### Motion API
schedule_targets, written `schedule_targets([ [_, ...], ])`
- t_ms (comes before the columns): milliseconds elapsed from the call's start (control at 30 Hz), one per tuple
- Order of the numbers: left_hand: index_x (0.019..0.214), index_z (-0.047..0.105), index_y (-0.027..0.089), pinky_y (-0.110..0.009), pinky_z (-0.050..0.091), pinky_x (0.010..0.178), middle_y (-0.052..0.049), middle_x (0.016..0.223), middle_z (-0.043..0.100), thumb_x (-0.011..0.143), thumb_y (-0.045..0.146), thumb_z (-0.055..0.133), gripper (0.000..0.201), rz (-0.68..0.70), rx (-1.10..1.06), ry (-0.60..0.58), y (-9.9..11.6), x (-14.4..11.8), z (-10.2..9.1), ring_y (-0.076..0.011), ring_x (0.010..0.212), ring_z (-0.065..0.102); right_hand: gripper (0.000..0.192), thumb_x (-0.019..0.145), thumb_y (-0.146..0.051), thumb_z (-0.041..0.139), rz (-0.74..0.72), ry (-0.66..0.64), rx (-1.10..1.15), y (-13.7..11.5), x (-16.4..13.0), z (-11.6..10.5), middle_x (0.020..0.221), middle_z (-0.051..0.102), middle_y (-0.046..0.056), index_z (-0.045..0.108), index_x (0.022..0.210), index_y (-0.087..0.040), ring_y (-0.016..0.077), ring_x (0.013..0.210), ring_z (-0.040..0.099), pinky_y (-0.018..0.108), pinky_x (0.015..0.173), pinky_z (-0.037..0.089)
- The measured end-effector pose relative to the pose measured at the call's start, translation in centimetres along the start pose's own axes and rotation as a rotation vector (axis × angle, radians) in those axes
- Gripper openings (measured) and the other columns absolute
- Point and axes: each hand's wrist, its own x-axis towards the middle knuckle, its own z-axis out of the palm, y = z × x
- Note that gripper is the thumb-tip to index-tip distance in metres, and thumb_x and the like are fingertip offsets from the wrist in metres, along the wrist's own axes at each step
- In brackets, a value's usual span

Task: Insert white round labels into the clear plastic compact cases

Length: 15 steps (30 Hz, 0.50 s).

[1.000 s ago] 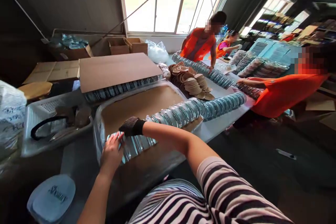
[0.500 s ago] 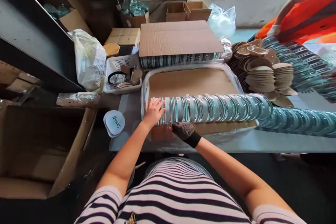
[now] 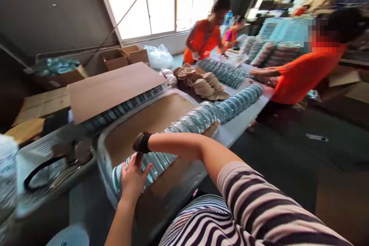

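A long row of shiny round discs with teal edges (image 3: pixel 187 122) lies on its side across a cardboard-lined, plastic-wrapped tray (image 3: pixel 100 153). My bare left hand (image 3: pixel 133 178) rests on the near left end of this row, its fingers spread over the discs. Just beyond it, my right hand (image 3: pixel 141 143) in a dark fingerless glove reaches across the top of the row. Its fingers point down close to my left fingertips and are mostly hidden. Brown cardboard (image 3: pixel 155 117) shows inside the tray behind the row.
Left of the tray stands a white plastic basket (image 3: pixel 83 175) with a black band and loose pieces. A cardboard sheet (image 3: pixel 115 88) covers more discs behind. Brown oval pieces (image 3: pixel 203 87) are piled farther along. People in orange (image 3: pixel 308 73) work at the table's far side and right.
The view has swung right and tilted, bringing co-workers into sight. My right hand has moved from the near side of the row to over its top; my left stays on its end.
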Motion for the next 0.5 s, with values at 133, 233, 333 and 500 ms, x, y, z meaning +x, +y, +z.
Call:
schedule_targets([
  [133, 0.138, 0.054, 0.015, -0.057, 0.029, 0.115, -0.016, 0.142, 0.056, 0.096, 0.041, 0.048, 0.05, 0.012, 0.003, -0.004, 0.5, -0.3, -1.2, -0.0307, 0.134, 0.049, 0.02, 0.088, -0.023, 0.059, -0.047, 0.194, 0.026, -0.8, -3.5, 5.0, 0.102, 0.074, 0.011, 0.073, 0.101, -0.019, 0.0226, 0.093, 0.069, 0.033, 0.075, 0.052],
  [233, 0.142, 0.05, 0.017, -0.055, 0.028, 0.117, -0.014, 0.148, 0.051, 0.096, 0.043, 0.048, 0.053, 0.04, -0.013, -0.075, 2.4, 0.5, -2.6, -0.0299, 0.138, 0.045, 0.027, 0.093, -0.03, 0.052, 0.103, 0.377, 0.138, -2.2, -7.8, 11.5, 0.097, 0.074, 0.01, 0.07, 0.111, -0.023, 0.0225, 0.091, 0.069, 0.032, 0.074, 0.05],
  [333, 0.144, 0.048, 0.019, -0.054, 0.026, 0.118, -0.011, 0.151, 0.047, 0.096, 0.046, 0.048, 0.056, 0.013, -0.026, -0.12, 3.2, 1.4, -3.1, -0.0284, 0.141, 0.041, 0.033, 0.097, -0.027, 0.044, 0.164, 0.36, 0.172, -3.2, -10.0, 17.1, 0.091, 0.075, 0.013, 0.07, 0.116, -0.02, 0.0227, 0.081, 0.069, 0.032, 0.069, 0.05],
  [500, 0.145, 0.047, 0.021, -0.054, 0.026, 0.118, -0.01, 0.152, 0.047, 0.096, 0.048, 0.046, 0.056, -0.02, -0.029, -0.122, 3.2, 1.2, -3.0, -0.0271, 0.142, 0.04, 0.035, 0.096, -0.02, 0.044, 0.216, 0.382, 0.159, -4.1, -8.9, 21.6, 0.12, 0.069, 0.016, 0.072, 0.118, -0.02, 0.0244, 0.105, 0.067, 0.033, 0.085, 0.051],
])
